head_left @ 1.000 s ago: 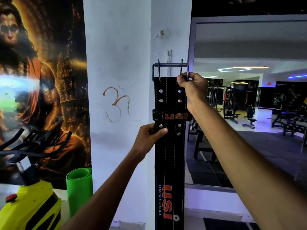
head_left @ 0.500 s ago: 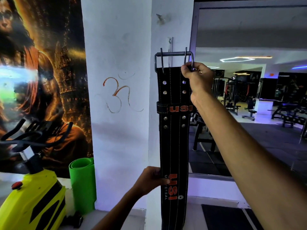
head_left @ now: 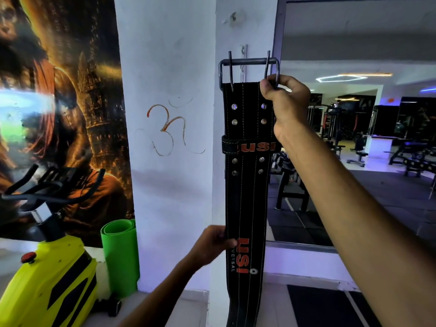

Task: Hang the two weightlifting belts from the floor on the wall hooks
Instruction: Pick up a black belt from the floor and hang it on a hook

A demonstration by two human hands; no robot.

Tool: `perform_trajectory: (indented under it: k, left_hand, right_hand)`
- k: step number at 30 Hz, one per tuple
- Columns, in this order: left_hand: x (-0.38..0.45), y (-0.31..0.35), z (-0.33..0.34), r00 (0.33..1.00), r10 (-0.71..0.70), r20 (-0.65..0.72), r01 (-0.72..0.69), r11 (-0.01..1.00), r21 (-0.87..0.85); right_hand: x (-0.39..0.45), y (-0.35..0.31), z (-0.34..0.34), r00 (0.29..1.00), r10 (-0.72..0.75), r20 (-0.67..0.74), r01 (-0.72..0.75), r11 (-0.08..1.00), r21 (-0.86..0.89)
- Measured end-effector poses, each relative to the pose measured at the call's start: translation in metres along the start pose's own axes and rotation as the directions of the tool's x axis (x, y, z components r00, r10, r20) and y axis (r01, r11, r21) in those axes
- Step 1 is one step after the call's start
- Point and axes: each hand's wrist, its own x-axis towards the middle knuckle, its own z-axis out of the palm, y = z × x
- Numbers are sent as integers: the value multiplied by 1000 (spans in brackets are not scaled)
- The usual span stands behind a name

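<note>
1. Black leather, orange lettering: the weightlifting belt hangs full length against the corner of the white pillar, buckle end up, tail running out of sight at the bottom.
2. The right hand is high, fingers curled tight around the right corner of the steel buckle, thumb pressed on the belt's top edge.
3. The buckle's top bar crosses in front of a small wall hook fixed to the pillar; whether it sits on the hook I cannot tell from here.
4. Both prongs of the buckle point upward past the bar.
5. The left hand is low, fingers pinched on the belt's left edge right beside the big orange logo.
6. The belt loop with its own orange lettering wraps the strap about a third of the way down, rivets above and below it.
7. Off to the left: a rolled green mat stands upright against the wall, and a yellow exercise bike is near it.
8. To the right, a large mirror beside the pillar shows benches and machines.
</note>
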Motion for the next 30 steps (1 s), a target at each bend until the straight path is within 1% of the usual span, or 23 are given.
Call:
perform_trajectory:
  k: [2,3,4,6,8,9,11,14,18,20,26,30]
  left_hand:
    - [-4,1,-2,996,5,84,-8,999,34]
    - [-3,11,-5,995,4,99,-8,999,38]
    - [1,25,-7,996,43,75,-45,999,28]
    - [13,64,-17,983,168,-77,-170,985,-18]
    - [29,114,-32,923,270,-273,-295,954,-54]
    - [37,137,-42,890,304,-341,-347,935,-71]
    - [46,175,-55,855,342,-391,-408,908,-98]
    - [51,188,-58,868,334,-367,-384,921,-72]
    - [46,164,-45,863,285,-417,-371,918,-140]
    - [44,147,-39,873,262,-412,-349,925,-149]
    - [35,100,-16,941,164,-295,-227,954,-194]
    - [22,65,-7,981,71,-180,-90,991,-98]
  right_hand:
    - [1,6,-2,1000,8,-3,-8,1000,-3]
    - [1,8,-3,1000,15,-4,-15,1000,1]
    - [1,10,-4,1000,19,-5,-19,1000,3]
    - [1,13,-5,1000,27,-6,-27,1000,2]
    - [0,16,-6,999,45,1,-45,999,2]
    - [0,18,-6,999,51,2,-51,999,8]
    - [0,21,-6,999,50,-1,-50,999,8]
    - [2,23,-7,999,32,-7,-32,999,15]
    - [-3,26,-9,999,46,1,-46,999,6]
    - [-6,29,-8,998,59,-1,-59,998,28]
    - [-9,27,-8,992,128,-4,-127,989,74]
    - [-14,24,-6,990,137,-19,-135,988,74]
